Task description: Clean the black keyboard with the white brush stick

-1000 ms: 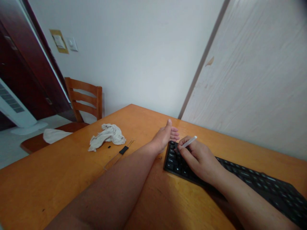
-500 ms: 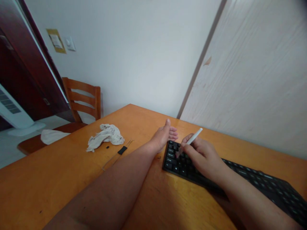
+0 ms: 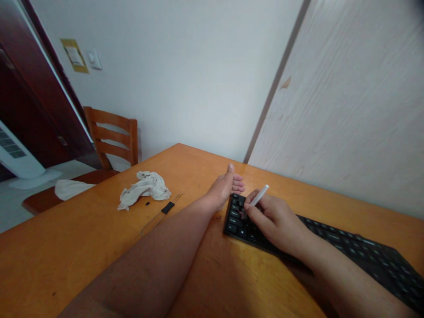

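your right hand (image 3: 273, 218) pinches a white tool (image 3: 259, 196) over the keyboard (image 3: 344, 240); your left hand (image 3: 222, 187) lies loosely open, empty. work seems under way; how much remains, i cannot tell.

The computer keyboard (image 3: 354, 247) at four o'clock is black with white lettering; the pen-like tool (image 3: 259, 195) there is whitish. The wooden tabletop (image 3: 205, 282) at six is orange-brown, the rag (image 3: 145, 190) at eight off-white, the wooden chair (image 3: 114, 138) at nine reddish-brown, the panel (image 3: 351, 101) at two streaked pale grey.
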`<state>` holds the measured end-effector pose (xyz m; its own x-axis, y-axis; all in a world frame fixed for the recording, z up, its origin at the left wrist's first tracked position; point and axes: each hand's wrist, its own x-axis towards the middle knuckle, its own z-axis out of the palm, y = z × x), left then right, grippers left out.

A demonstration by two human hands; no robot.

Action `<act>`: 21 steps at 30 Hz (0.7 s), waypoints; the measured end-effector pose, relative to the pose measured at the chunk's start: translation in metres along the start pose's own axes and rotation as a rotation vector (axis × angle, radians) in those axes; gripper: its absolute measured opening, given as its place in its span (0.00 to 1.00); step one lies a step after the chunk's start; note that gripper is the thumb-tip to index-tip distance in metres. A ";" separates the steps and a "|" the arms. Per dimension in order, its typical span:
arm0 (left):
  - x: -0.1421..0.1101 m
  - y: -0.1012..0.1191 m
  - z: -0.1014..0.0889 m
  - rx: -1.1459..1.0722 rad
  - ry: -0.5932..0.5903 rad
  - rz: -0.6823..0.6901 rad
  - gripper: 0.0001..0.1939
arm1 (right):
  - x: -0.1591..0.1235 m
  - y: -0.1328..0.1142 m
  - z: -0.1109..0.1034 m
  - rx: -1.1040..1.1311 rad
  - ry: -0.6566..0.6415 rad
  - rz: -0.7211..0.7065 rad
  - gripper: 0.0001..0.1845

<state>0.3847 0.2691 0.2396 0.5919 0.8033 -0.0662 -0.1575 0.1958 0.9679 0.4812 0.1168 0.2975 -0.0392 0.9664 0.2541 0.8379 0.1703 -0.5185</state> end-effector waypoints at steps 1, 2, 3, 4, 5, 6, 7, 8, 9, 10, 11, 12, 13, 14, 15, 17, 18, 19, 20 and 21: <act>0.000 0.000 0.000 -0.001 0.000 0.002 0.43 | 0.000 0.000 -0.001 0.020 -0.011 0.000 0.07; 0.000 0.000 0.000 -0.002 0.000 0.005 0.43 | 0.000 0.000 -0.002 0.048 -0.020 -0.001 0.07; 0.000 0.000 0.000 -0.003 0.000 0.008 0.43 | 0.000 0.001 -0.003 0.084 -0.027 0.000 0.07; 0.000 0.000 0.000 -0.005 0.000 0.009 0.43 | 0.000 0.001 -0.004 0.129 -0.029 0.004 0.07; 0.000 0.000 0.000 -0.005 0.001 0.009 0.43 | 0.001 0.002 -0.005 0.178 -0.025 0.010 0.08; 0.000 0.000 0.000 -0.005 0.002 0.007 0.43 | 0.001 0.003 -0.006 0.227 -0.012 0.017 0.09; 0.000 0.000 0.000 -0.003 0.004 0.004 0.43 | 0.001 0.003 -0.007 0.267 0.007 0.022 0.09; -0.001 0.001 0.001 -0.001 0.007 0.000 0.43 | 0.002 0.004 -0.007 0.295 0.026 0.022 0.10; -0.001 0.001 0.001 0.000 0.009 -0.003 0.42 | 0.002 0.004 -0.007 0.308 0.041 0.016 0.10; -0.001 0.001 0.001 0.001 0.011 -0.006 0.42 | 0.002 0.003 -0.007 0.314 0.051 0.008 0.10; -0.001 0.002 0.001 0.001 0.012 -0.008 0.42 | 0.002 0.003 -0.006 0.317 0.052 -0.003 0.10; -0.001 0.002 0.001 0.000 0.014 -0.010 0.42 | 0.002 0.001 -0.004 0.319 0.046 -0.016 0.11; -0.001 0.002 0.001 -0.001 0.016 -0.011 0.42 | 0.002 -0.001 -0.003 0.321 0.037 -0.029 0.11; -0.001 0.002 0.000 -0.001 0.016 -0.012 0.42 | 0.001 -0.002 0.000 0.325 0.028 -0.041 0.12; 0.000 0.002 0.000 -0.001 0.014 -0.013 0.41 | 0.001 -0.004 0.002 0.330 0.021 -0.051 0.12; 0.001 0.001 0.000 -0.003 0.007 -0.014 0.41 | 0.000 -0.006 0.005 0.342 0.005 -0.070 0.12; 0.001 0.001 -0.001 -0.004 0.003 -0.015 0.41 | -0.001 -0.007 0.006 0.348 -0.005 -0.073 0.11; 0.001 0.001 -0.001 -0.003 0.000 -0.015 0.41 | -0.001 -0.007 0.007 0.350 -0.019 -0.074 0.11; 0.001 0.001 -0.001 -0.002 0.001 -0.016 0.41 | -0.001 -0.006 0.006 0.344 -0.031 -0.071 0.11; 0.001 0.001 0.000 0.001 0.003 -0.016 0.41 | -0.001 -0.005 0.005 0.327 -0.043 -0.062 0.10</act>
<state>0.3848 0.2704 0.2406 0.5918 0.8019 -0.0820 -0.1471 0.2074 0.9671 0.4744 0.1158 0.2955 -0.1131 0.9583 0.2624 0.6144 0.2750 -0.7395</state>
